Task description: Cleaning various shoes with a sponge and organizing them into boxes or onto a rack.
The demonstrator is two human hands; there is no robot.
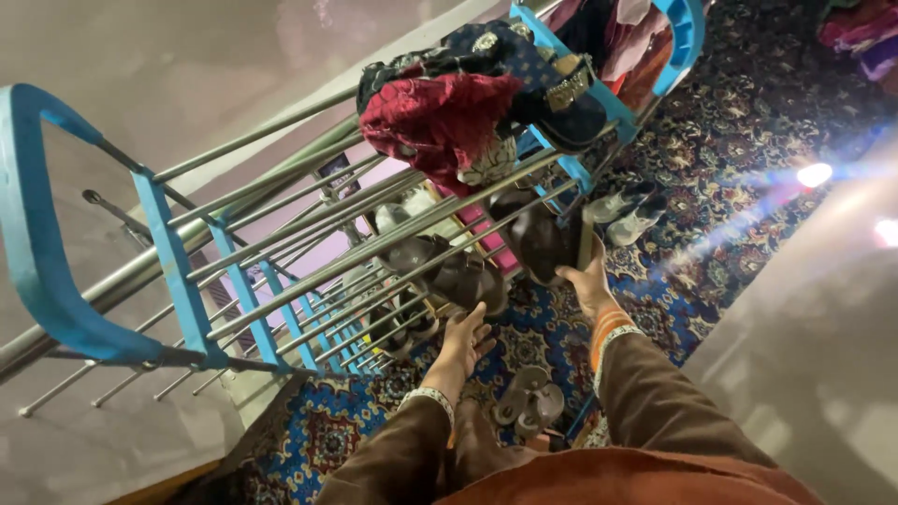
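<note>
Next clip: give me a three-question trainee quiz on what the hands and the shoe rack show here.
1. True or false: the right hand grips a dark shoe at the rack.
2. What lies on the carpet between the two forearms? A) a pair of grey sandals B) a folded towel C) a metal bowl
3. Fill in: the clothes heaped on the rack's top rails include a ____ garment with embroidery.

Key
1. True; the fingers close on the shoe's edge.
2. A; the pair of grey sandals lies there, while the left hand reaches open toward the lower rails, holding nothing.
3. Red.
</note>
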